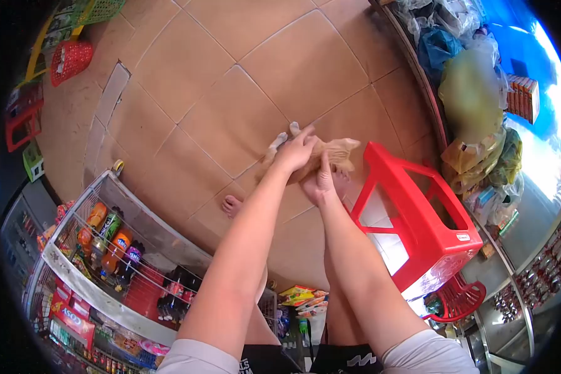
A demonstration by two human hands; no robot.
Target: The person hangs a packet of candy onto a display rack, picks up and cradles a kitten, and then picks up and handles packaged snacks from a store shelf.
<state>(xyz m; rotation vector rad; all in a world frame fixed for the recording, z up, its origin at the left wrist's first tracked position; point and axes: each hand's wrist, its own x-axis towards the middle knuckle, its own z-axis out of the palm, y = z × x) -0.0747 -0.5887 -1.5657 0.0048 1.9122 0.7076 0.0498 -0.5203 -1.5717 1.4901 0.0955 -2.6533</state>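
Your left hand (298,153) lies over the ginger cat (338,149), fingers mostly extended rather than clenched. Your right hand (318,187) is against its near side, thumb raised; its other fingers are partly hidden, so you can't tell whether they grip. The cat is between and just beyond your palms, low over the tiled floor (221,118). Its long axis runs across your view: head to your right, pale paws (294,129) left of the head. Your right hand is nearer the head end, which points towards the red plastic stool (430,234).
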